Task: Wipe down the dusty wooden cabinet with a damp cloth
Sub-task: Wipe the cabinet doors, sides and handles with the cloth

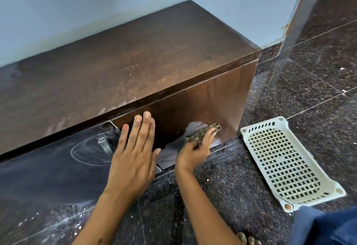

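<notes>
Two hands work on the front of the wooden cabinet (pixel 135 66), which fills the centre and left of the frame against a pale blue wall (pixel 77 3).

1. Left hand (pixel 135 148): fingers straight and together, palm laid flat on the cabinet's front panel (pixel 202 101) just below the top edge. It grips nothing. By judgement, it braces the panel, likely a door or drawer front, so that wiping pressure does not push it in or swing it.

2. Right hand (pixel 195 148): fingers curled and clamped on the damp cloth (pixel 202 133), a bunched olive-brown rag. The cloth is pressed against the lower right part of the front panel, near the floor line. Bunching the cloth gives a firm pad for rubbing.

3. Surface state: a pale grey dusty patch surrounds the cloth low on the panel, while the panel above it appears dark and clean. Pale smears show along the top's front edge at centre left. The lower left front is also grey, with a circular mark drawn in the dust.

4. Progress, by judgement: the front panel is partly wiped; the lower strip and the left section remain.

5. Surroundings: a white perforated plastic tray (pixel 289 165) lies on the dark speckled floor (pixel 318 90) at the right, well apart from the hands. Blue fabric shows at the lower right corner.
</notes>
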The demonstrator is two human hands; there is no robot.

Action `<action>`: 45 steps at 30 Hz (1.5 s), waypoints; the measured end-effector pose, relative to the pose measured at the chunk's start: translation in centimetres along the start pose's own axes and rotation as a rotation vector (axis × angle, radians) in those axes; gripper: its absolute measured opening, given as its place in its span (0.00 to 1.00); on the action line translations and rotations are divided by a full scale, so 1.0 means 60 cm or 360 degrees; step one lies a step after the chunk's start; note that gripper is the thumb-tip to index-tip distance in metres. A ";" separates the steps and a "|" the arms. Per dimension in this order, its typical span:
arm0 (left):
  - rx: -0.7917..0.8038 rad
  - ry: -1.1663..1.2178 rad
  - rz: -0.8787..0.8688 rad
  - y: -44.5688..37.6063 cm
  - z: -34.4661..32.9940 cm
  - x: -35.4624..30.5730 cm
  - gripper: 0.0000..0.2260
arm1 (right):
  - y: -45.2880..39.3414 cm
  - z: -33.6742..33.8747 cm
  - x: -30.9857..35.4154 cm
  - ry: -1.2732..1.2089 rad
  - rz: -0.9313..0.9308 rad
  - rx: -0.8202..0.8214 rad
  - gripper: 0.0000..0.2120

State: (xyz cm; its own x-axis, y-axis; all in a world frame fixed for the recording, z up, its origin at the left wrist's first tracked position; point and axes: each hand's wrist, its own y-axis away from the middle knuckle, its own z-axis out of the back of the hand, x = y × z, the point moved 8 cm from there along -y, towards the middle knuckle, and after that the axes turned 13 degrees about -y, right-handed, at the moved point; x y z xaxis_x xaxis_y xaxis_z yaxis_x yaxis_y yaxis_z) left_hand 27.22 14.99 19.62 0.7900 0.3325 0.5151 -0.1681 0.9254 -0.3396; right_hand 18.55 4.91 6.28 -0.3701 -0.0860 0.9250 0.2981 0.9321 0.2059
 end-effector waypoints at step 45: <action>0.0115 -0.0252 0.0068 0.027 0.042 0.066 0.27 | 0.170 -0.068 0.065 -0.0017 -0.0237 0.0567 0.29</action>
State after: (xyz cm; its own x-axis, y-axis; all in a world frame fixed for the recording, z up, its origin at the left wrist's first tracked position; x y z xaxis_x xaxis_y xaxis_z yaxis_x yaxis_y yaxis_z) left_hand 28.59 18.27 23.06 0.6793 0.3911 0.6210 -0.2460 0.9186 -0.3094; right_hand 23.75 12.65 13.31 -0.3960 -0.2277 0.8896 -0.0833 0.9737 0.2122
